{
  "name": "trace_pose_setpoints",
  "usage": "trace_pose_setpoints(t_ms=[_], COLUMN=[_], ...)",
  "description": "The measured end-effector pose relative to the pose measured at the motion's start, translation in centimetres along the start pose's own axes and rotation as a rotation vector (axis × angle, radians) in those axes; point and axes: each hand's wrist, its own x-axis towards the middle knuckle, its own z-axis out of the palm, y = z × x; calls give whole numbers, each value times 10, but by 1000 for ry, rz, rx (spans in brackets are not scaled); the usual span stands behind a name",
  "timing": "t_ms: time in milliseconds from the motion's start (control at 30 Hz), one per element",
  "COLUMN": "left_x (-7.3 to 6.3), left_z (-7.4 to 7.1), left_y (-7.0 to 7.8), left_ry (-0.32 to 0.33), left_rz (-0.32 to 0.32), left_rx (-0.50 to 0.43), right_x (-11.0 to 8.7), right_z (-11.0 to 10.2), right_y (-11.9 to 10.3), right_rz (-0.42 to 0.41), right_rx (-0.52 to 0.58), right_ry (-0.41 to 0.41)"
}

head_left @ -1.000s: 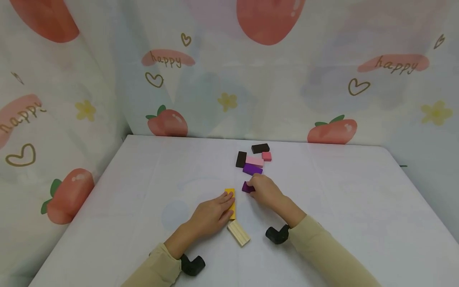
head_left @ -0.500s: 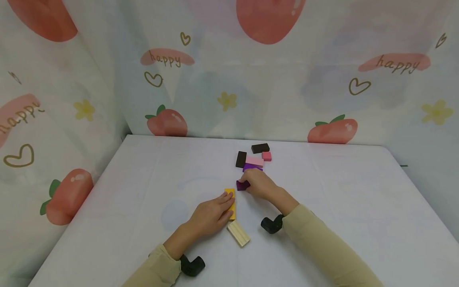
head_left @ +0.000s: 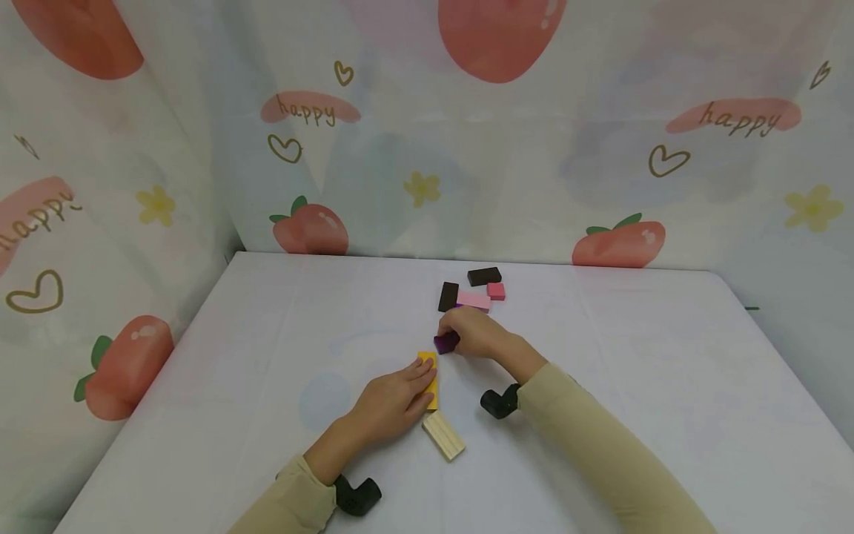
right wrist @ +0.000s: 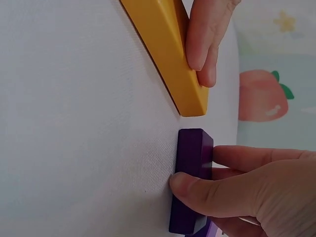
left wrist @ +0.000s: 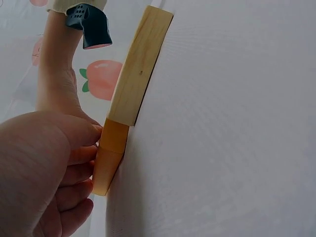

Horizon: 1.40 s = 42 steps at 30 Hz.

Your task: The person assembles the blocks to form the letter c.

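My left hand point(head_left: 389, 401) rests with straight fingers on a long yellow block point(right wrist: 168, 54) lying flat on the table. A plain wooden block point(head_left: 443, 436) meets the yellow block's near end at an angle; the left wrist view shows the two touching. My right hand point(head_left: 475, 333) pinches a dark purple block point(head_left: 446, 343) between thumb and fingers. In the right wrist view this purple block point(right wrist: 189, 158) sits just past the yellow block's far end, a small gap between them. Another purple block point(right wrist: 212, 230) lies behind, mostly hidden by my right hand.
Beyond my right hand lie a light pink block point(head_left: 474, 300), a small red-pink block point(head_left: 496, 291) and two black blocks, one upright in view point(head_left: 448, 297) and one crosswise point(head_left: 484, 277). A printed curtain point(head_left: 494, 170) hangs behind the white table point(head_left: 320, 319).
My right hand has moved left and slightly away, bringing the dark purple block closer to the yellow block's far end. It now covers most of the other purple block. My left hand stays still.
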Motion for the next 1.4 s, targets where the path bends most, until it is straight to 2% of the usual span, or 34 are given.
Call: trace_pose_setpoints(t_ms=[133,300,600,900,1133,1400], left_x=[-1,-2,-1,-1,0,-1], left_z=[1,0,-3,-3,-1,-1], left_y=[0,0,1,1,0,0], left_ry=[6,17,5,7,16,15], left_rz=[9,11,7,11,14,11], left_rx=[-13,-13,-16,-20,-24,-23], right_x=[6,10,15,17,17,17], right_z=[2,1,-2,-3,-4,-3], right_y=[1,2,9,10,5,5], right_rz=[26,1,-132,-120,-168,-163], right_rx=[-5,-6,26,39,46,38], right_ry=[-34,-44,-51,-84,-91,-94])
